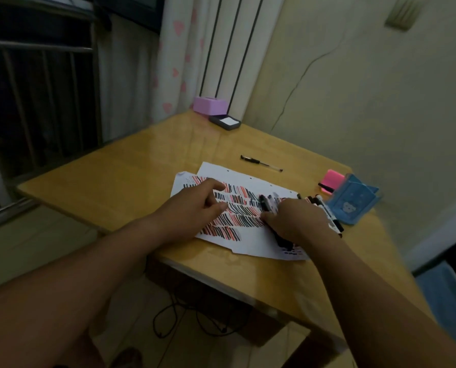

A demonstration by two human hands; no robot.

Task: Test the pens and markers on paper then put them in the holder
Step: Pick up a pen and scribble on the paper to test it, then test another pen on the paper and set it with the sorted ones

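Right hand (293,221) curled its fingers (268,215) round markers (264,202) on the paper (234,179), near the holder (354,203); left hand (195,205) lay relaxed. Lifting one marker cleanly would avoid scattering the rest

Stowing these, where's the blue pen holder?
Head view: blue pen holder at the table's right edge, beside the pink sticky pad, right of the markers.
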